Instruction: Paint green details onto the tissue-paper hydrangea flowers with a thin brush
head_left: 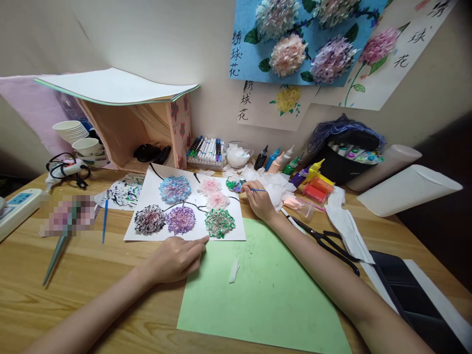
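A white sheet [155,231] with several coloured tissue-paper flowers lies on the wooden desk. My left hand [177,258] rests on the sheet's near edge, fingertips pressing it down beside the green flower [220,222]. My right hand [260,199] grips a thin blue paintbrush [254,190], whose tip reaches into a small paint palette [234,184] just beyond the sheet's far right corner. A green sheet of paper [265,290] lies between my forearms with a small white scrap [233,271] on it.
Black scissors [328,243] lie right of my right arm. Paint bottles [291,164], a marker tray [206,150], a bowl [239,155] and white tissue [276,187] line the back. Paper cups [79,140], a power strip [16,206] and another brush [105,219] sit left.
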